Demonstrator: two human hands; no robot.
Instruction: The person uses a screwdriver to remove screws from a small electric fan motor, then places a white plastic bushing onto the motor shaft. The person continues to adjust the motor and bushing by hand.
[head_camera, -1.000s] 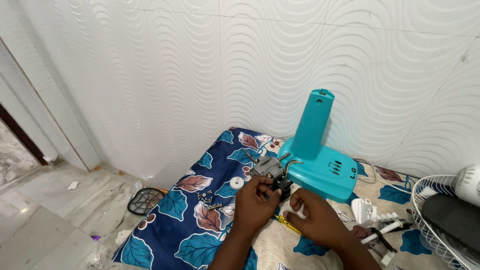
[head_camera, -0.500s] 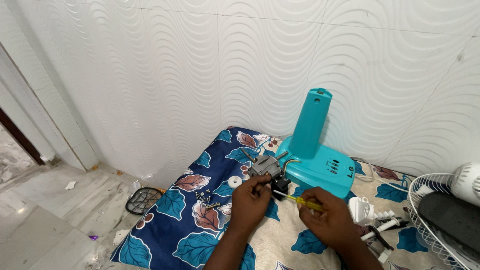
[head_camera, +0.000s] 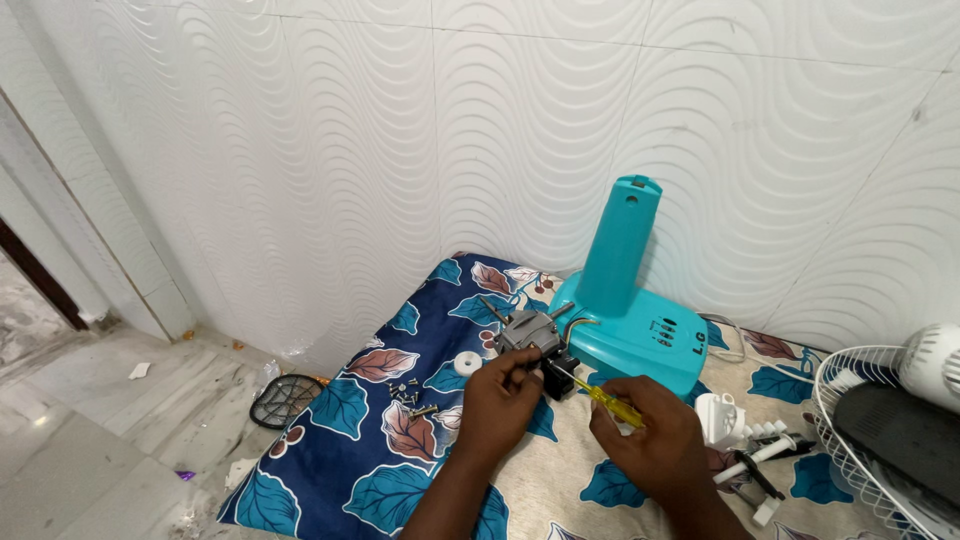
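Note:
My left hand (head_camera: 503, 404) grips a small grey metal fan motor (head_camera: 530, 331) with a shaft sticking out, held just above a blue leaf-patterned cloth (head_camera: 380, 420). My right hand (head_camera: 655, 440) holds a yellow-handled screwdriver (head_camera: 600, 393) whose tip points at the motor's black lower part (head_camera: 560, 380). Wires run from the motor into a teal fan base (head_camera: 640, 335) with an upright teal neck (head_camera: 618, 245), standing right behind the hands.
Several loose screws (head_camera: 410, 395) and a white round cap (head_camera: 467, 363) lie on the cloth left of my hands. White plastic parts (head_camera: 745, 435) lie to the right, beside a white wire fan guard (head_camera: 860, 440). A dark grille piece (head_camera: 283, 400) lies on the floor.
My right hand has lifted the screwdriver and brought its tip up to the motor. My left hand has kept its hold on the motor, and the view has shifted slightly.

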